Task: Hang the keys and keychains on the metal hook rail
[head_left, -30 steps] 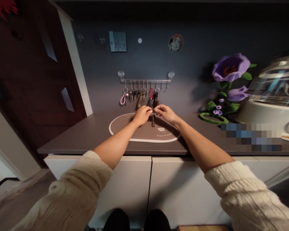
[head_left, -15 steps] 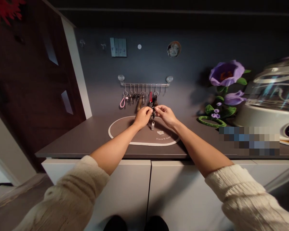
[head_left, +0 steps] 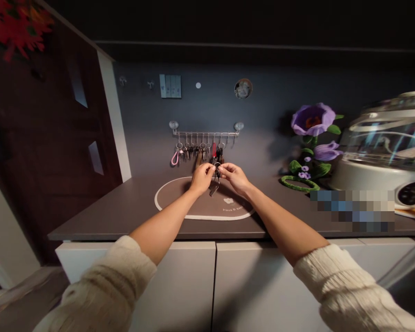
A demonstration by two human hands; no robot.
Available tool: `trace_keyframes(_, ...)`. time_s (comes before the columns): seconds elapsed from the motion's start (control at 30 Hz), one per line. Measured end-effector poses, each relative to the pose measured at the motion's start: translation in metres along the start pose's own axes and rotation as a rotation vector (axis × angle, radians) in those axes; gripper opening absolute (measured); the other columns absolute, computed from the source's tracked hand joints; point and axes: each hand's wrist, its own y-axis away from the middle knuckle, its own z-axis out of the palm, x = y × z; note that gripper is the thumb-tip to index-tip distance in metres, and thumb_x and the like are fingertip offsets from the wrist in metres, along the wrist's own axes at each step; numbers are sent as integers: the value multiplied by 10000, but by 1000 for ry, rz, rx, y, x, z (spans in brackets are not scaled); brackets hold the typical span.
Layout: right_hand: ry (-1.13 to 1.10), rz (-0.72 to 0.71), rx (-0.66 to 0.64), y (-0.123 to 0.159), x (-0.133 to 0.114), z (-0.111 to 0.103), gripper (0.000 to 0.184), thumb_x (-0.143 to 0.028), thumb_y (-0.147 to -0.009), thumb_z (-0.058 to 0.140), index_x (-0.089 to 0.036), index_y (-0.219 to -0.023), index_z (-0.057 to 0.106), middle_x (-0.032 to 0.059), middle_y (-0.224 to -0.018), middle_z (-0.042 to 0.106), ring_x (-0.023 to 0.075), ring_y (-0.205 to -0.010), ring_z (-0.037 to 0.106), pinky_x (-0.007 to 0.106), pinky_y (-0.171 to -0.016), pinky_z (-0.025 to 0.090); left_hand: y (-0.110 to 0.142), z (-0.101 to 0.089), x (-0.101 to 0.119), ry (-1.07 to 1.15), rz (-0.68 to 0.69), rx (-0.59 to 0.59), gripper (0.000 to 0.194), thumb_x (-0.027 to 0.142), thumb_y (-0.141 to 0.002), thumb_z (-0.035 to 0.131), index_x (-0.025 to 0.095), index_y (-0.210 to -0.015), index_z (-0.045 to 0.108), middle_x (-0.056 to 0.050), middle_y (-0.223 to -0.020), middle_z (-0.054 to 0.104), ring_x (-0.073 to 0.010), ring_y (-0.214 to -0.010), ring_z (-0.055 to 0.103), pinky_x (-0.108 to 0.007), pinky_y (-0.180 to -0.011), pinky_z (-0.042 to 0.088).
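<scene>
Between my hands hangs a bunch of keys (head_left: 217, 174) on a metal ring, held above the oval brown mat (head_left: 180, 203). My left hand (head_left: 203, 178) pinches the bunch from the left. From the other side, the fingertips of my right hand (head_left: 234, 176) are closed on the ring. A small metal tag (head_left: 213, 188) dangles at the bottom, tilted. Just behind my hands, a clear hook rail (head_left: 205, 134) on the wall carries several key sets, among them a pink loop (head_left: 174, 158) and a red strap (head_left: 214, 149).
Purple felt flowers (head_left: 314, 121) with a green ring base stand on the counter (head_left: 100, 207) to the right, beside a white appliance with a clear dome (head_left: 376, 143). A blurred patch covers something before it. A dark door (head_left: 55, 152) is at left; white cabinets (head_left: 173, 276) lie below.
My view has tilted up a little, so the scene sits lower. The metal tag has swung from hanging straight to tilted. Both hands still hold the keys.
</scene>
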Motion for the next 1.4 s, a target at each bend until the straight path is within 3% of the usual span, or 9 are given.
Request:
trace_keyframes(0.27, -83, 40, 58, 2, -1, -6, 309, -362, -557, 746, -156, -713, 577, -32, -697, 560, 67, -653, 494, 224, -670, 419, 2, 2, -6, -80, -10, 13, 212, 280, -840, 431, 158, -755, 582, -40, -768, 609, -137, -727, 541, -243, -684, 407)
trace_keyframes(0.43, -169, 43, 90, 2, -3, -12, 321, -377, -574, 741, -171, -710, 537, -66, -556, 480, 71, -564, 494, 252, -647, 457, 5, 4, -13, -216, 4, -19, 244, 261, -851, 385, 163, -728, 571, -47, -751, 602, -151, -728, 533, -262, -691, 397)
trace_keyframes(0.57, -205, 75, 153, -4, -11, -19, 252, -348, -674, 683, -184, -763, 514, -41, -553, 522, 116, -617, 583, 259, -629, 480, 7, 6, -19, -279, -24, -40, 239, 244, -841, 384, 169, -715, 572, -49, -751, 606, -155, -726, 537, -265, -690, 396)
trace_keyframes(0.8, -150, 133, 268, -33, -36, -31, 50, -196, -831, 507, -168, -795, 488, -5, -574, 566, 95, -508, 574, 214, -502, 488, 9, 8, -24, -304, -73, -39, 244, 257, -837, 386, 170, -706, 574, -49, -745, 611, -154, -714, 535, -261, -671, 381)
trace_keyframes(1.07, -118, 159, 368, -74, -52, -31, 133, -125, -848, 446, -135, -737, 517, 7, -523, 552, 78, -464, 540, 197, -475, 491, 9, 10, -26, -315, -102, -44, 259, 263, -836, 381, 171, -674, 562, -41, -715, 603, -152, -699, 529, -256, -649, 368)
trace_keyframes(1.4, -141, 150, 415, -101, -44, -20, 166, -147, -811, 528, -140, -646, 507, -38, -397, 441, 69, -418, 493, 197, -484, 498, 9, 9, -24, -302, -142, -24, 283, 265, -837, 383, 171, -627, 549, -37, -672, 588, -148, -668, 523, -256, -631, 358)
